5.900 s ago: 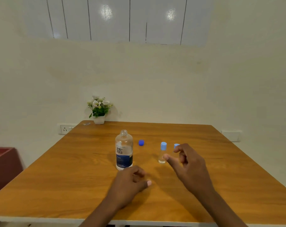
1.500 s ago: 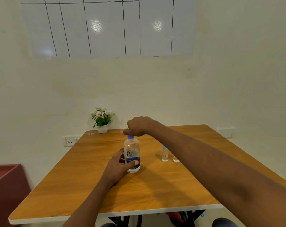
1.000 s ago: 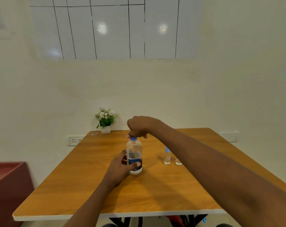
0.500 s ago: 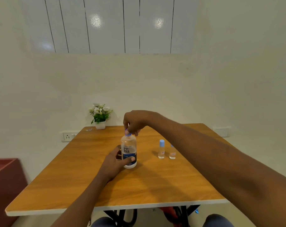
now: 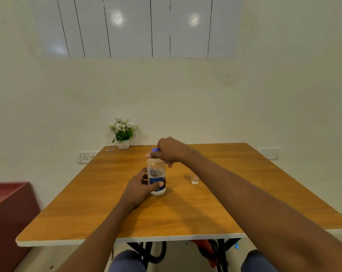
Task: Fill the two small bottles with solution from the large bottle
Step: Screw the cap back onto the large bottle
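Note:
The large clear bottle (image 5: 156, 176) with a white and dark blue label stands upright near the middle of the wooden table (image 5: 185, 213). My left hand (image 5: 141, 190) wraps around its lower half. My right hand (image 5: 171, 151) is closed over its dark blue cap (image 5: 155, 149) at the top. To the right, only the bottom of one small clear bottle (image 5: 195, 180) shows below my right forearm. The other small bottle is hidden behind that arm.
A small white pot of white flowers (image 5: 123, 134) sits at the table's far left edge, with a tiny scrap (image 5: 109, 149) beside it. A wall socket (image 5: 85, 157) is behind the table. A dark red box (image 5: 7, 213) stands on the left. My knees show below the near table edge.
About six seconds ago the large bottle stood uncapped with the blue cap on the table. Since then my left hand holds the bottle and my right hand stays on the cap, now lower, hiding the small bottles.

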